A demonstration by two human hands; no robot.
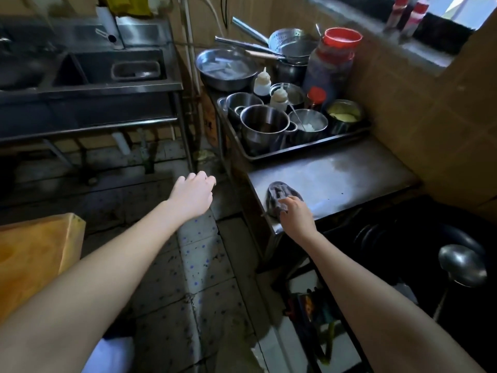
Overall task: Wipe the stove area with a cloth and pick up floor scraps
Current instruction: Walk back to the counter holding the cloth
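My right hand (295,214) reaches onto the near left corner of the steel counter (349,176), its fingertips on the crumpled grey cloth (278,193). The fingers are bent over the cloth's near side and hide their own tips, so I cannot tell whether I am pinching it or only pressing down. The cloth lies close to the counter's left edge, and the front edge runs just under my wrist. From the cloth towards 2 o'clock the steel sheet stretches bare and shiny up to the tiled wall (430,125). At 12 o'clock a shallow tray (293,152) packed with steel pots (265,125) and squeeze bottles closes off the far end of the counter. At 4 o'clock from my hand the surface drops to the dark stove with its black wok (419,232), and a steel ladle (462,265) lies at the wok's near rim. My left hand (192,196) hangs in the air at 9 o'clock from the cloth, out over the stained tiled floor (204,267), fingers loosely curled and holding nothing. Open floor runs between the counter and the steel sink stand (113,87) at 11 o'clock. An orange chopping block (35,262) sits at 8 o'clock beside my left forearm.
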